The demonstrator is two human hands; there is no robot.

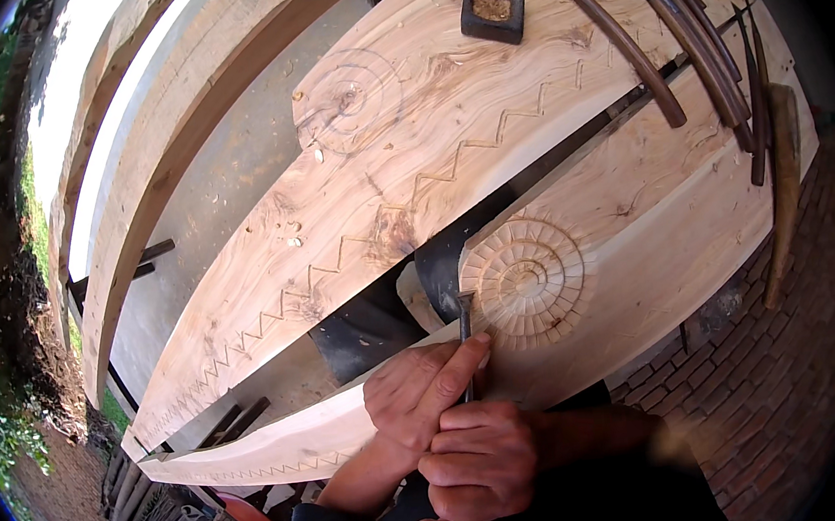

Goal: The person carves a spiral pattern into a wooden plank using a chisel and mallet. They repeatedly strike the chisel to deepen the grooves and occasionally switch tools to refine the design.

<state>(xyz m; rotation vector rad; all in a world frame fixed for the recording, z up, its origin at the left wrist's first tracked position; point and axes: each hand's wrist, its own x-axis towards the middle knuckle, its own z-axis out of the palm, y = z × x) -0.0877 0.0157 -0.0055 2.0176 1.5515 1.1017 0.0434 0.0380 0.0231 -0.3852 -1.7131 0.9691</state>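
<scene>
My left hand (418,393) is closed on the metal shaft of a chisel (464,321), index finger along it. Just below it my right hand (473,466) is wrapped round the chisel's handle, which is mostly hidden. The chisel's tip touches the left edge of a carved rosette (530,280) with rings of small segments, on the near wooden board (669,266). A zigzag line runs along this board's lower-left part. Behind it lies a second board (256,256) with a carved zigzag, a drawn circle pattern and some loose chips.
A dark square dish (481,28) of shavings sits on the far board. Several long-handled tools (692,33) lie across both boards at upper right. Curved wooden beams (160,140) arch at left. A brick floor (701,384) shows at right, stacked dark wood (136,519) at lower left.
</scene>
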